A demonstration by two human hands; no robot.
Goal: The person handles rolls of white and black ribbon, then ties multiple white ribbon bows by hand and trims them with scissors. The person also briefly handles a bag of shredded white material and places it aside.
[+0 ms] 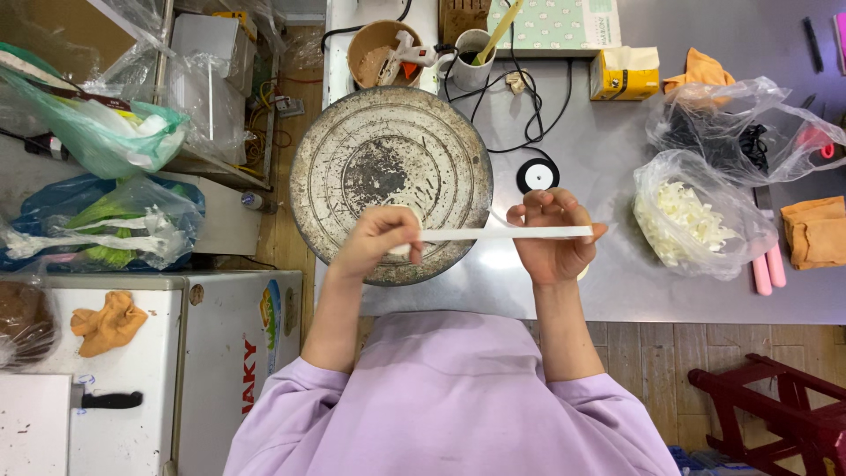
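While the left hand (381,238) pinches one end of a white strip (511,234) and the right hand (553,236) grips its other end, the strip stretches level above the bench (582,150), near a round metal turntable (390,181).

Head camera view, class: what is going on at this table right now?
A person in a lilac sweatshirt holds a long flat white strip level between both hands above a grey metal table. The left hand pinches one end over a worn round metal turntable; the right hand supports the other end with its fingers. To the right lies a clear plastic bag of white cut pieces, untouched. A small black-and-white tape roll sits just beyond the hands.
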